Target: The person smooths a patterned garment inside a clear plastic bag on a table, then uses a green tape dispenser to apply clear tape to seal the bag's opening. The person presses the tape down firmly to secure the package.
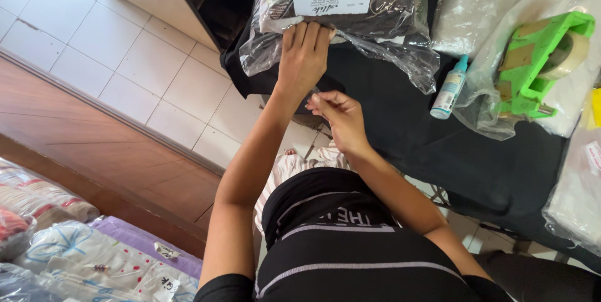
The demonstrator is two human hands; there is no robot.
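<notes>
Black-covered table [438, 145] fills the right and far side; tiled floor to the left. On it, far centre, a clear plastic bag [338, 14] holding dark folded fabric, with a white paper label on top; its long axis runs left-right. Right of it: green tape dispenser [538, 64] lying on more plastic bags, and a small spray bottle [449, 88] just beside them. Left hand [303, 57] lies flat, fingers together, pressing the bag's near edge down. Right hand [341, 117] sits just nearer than the left, fingertips pinched on something thin; what it is cannot be told. Bag lies directly beyond both hands, left hand nearer to it, touching it.
</notes>
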